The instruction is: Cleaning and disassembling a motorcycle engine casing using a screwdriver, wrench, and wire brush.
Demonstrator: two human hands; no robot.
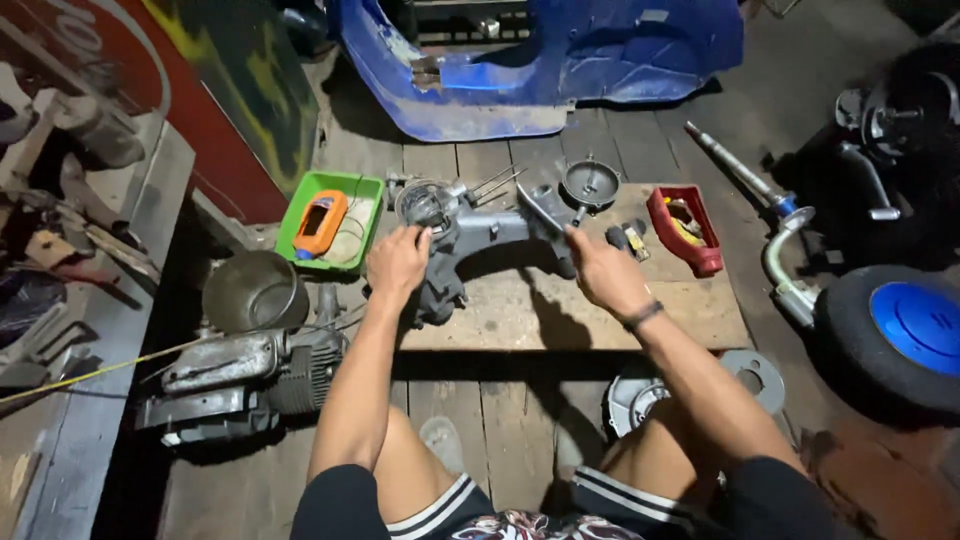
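A grey metal engine casing (pixel 490 235) lies on a flat wooden board (pixel 690 310) on the plank floor in front of me. My left hand (pixel 398 262) grips its left end, just below the round cylinder opening (pixel 425 205). My right hand (pixel 600 270) holds the casing's right arm, near a round dark cover (pixel 590 183). Two thin studs stick out from the cylinder toward the back.
A green tray (pixel 300 205) holding an orange meter (pixel 320 222) sits at the left, a red tray (pixel 685 230) at the right. An old engine (pixel 240 375) and metal bowl (pixel 252 290) lie left. Blue scooter body (pixel 540 60) behind; wheel (pixel 895 335) and steering tube right.
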